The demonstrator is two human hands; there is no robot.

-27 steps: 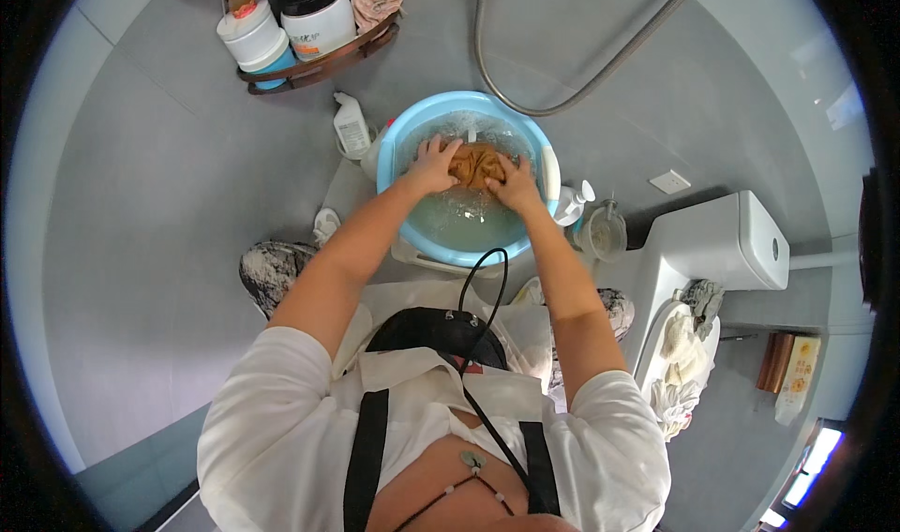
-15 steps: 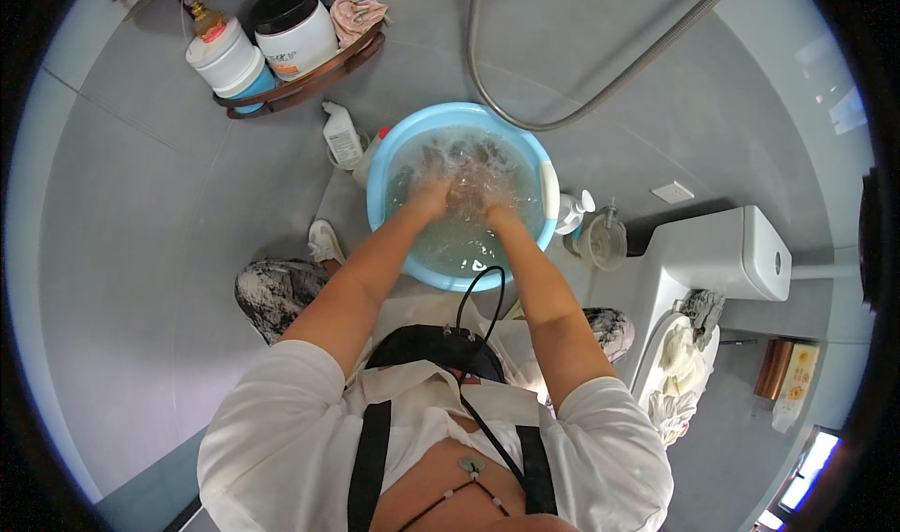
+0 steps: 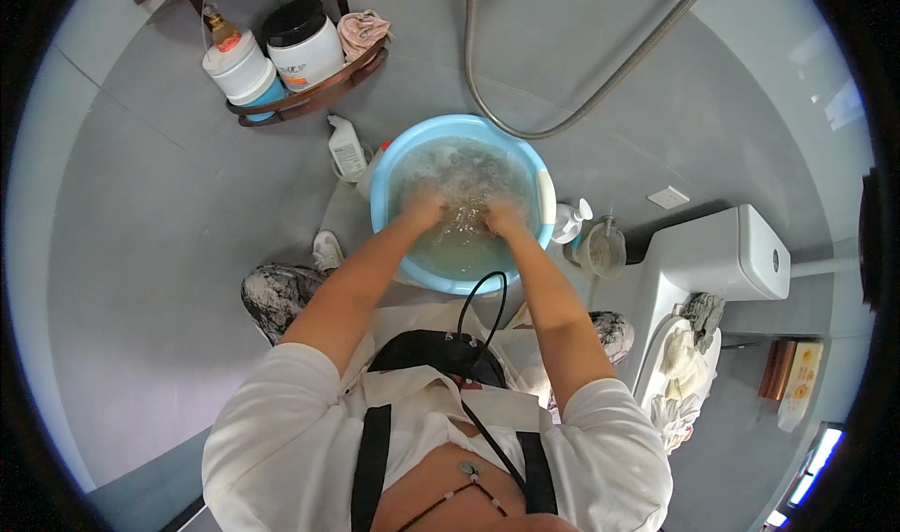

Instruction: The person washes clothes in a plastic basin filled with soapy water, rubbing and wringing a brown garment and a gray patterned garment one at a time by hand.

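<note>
Grip of left hand (image 3: 427, 208) and right hand (image 3: 505, 215) indiscernible, under frothy water (image 3: 461, 255), round blue plastic basin (image 3: 379, 199)

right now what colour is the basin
The basin is light blue, with an off-white strip on its right rim; the head view shows it.

Grey tiles (image 3: 141, 279) surround me; a curved brown shelf (image 3: 319, 95) hangs ahead, a white toilet (image 3: 698, 249) stands right, and a narrow pane (image 3: 817, 466) glows brightly.
</note>
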